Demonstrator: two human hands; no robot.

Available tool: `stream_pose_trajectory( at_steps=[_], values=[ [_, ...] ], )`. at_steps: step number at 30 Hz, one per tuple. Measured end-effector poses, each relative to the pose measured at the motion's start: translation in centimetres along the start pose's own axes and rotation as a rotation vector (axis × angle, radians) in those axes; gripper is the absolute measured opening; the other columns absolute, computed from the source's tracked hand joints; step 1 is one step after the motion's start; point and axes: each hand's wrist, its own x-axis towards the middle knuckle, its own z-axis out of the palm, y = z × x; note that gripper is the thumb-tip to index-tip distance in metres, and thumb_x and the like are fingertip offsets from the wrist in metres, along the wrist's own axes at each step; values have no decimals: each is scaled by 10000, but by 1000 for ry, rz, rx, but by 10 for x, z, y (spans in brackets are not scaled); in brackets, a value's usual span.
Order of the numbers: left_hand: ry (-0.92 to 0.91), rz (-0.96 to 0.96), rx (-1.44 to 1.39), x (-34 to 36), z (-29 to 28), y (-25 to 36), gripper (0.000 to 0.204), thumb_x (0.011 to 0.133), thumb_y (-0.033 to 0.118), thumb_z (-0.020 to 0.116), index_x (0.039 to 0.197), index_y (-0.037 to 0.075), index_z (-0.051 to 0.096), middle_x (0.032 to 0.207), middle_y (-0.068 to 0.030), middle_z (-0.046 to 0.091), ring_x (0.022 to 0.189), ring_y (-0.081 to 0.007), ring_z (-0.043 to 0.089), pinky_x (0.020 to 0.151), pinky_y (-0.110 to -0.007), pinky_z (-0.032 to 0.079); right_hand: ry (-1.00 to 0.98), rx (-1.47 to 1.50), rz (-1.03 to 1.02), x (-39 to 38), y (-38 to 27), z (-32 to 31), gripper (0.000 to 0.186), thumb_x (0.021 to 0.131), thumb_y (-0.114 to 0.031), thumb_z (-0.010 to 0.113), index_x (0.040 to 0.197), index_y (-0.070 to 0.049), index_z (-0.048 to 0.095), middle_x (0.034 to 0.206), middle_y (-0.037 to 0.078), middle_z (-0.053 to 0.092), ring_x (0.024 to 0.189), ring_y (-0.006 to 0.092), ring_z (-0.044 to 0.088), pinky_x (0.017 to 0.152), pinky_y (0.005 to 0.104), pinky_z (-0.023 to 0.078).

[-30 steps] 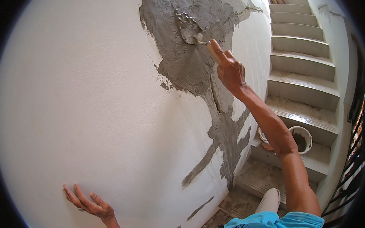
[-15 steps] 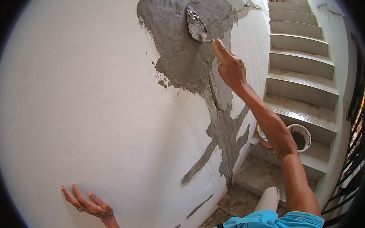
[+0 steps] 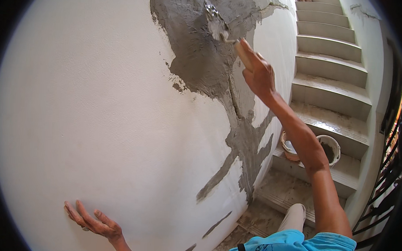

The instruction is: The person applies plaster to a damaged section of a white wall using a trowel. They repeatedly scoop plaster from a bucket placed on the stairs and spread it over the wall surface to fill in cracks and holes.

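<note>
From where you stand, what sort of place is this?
Likely a stairwell under repair: a flight of stairs climbs alongside a white wall smeared with grey, mortar-like paste, and a black railing stands at the far right.
</note>
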Motion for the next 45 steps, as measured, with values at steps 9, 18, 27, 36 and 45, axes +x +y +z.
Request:
stream_pose_trajectory(
  at_steps=[9, 18, 27, 36, 45],
  values=[
    [1, 0, 25, 1, -5, 1, 513, 1129, 348, 329, 1493, 10, 460, 1636, -197, 339, 1533, -388, 289, 1245, -567, 250, -204, -32, -118, -51, 5, -3, 896, 778, 87, 579, 1572, -310, 462, 909, 113, 647, 751, 302, 692, 696, 418, 598],
    [3, 12, 27, 1, -1, 0, 505, 1130, 335, 321, 1496, 14, 457, 1637, -198, 331, 1539, -383, 276, 1250, -561, 251, -66, -16, -103, 10, 5, 1, 875, 778, 66, 554, 1566, -304, 466, 953, 106, 661, 759, 315, 689, 721, 446, 592],
    [11, -10, 26, 2, -2, 4, 515, 1126, 345, 333, 1501, 15, 456, 1639, -206, 329, 1532, -387, 288, 1246, -559, 250, -171, -25, -307, -93, 22, -15, 810, 811, 130, 577, 1507, -283, 568, 764, 35, 552, 570, 186, 571, 507, 356, 538],
    [18, 7, 51, 0, 1, -1, 498, 1120, 343, 327, 1498, 49, 463, 1628, -181, 358, 1539, -368, 293, 1267, -573, 245, 32, 24, -87, -30, 6, 8, 801, 777, 87, 571, 1501, -254, 563, 932, 98, 681, 708, 309, 696, 622, 420, 590],
    [24, -4, 3, 0, 0, 1, 518, 1124, 341, 341, 1491, -3, 462, 1634, -211, 339, 1538, -393, 275, 1246, -565, 242, -152, 23, -216, -111, 4, -4, 771, 815, 85, 600, 1508, -251, 556, 849, 64, 633, 665, 260, 676, 547, 387, 559]
  ],
)
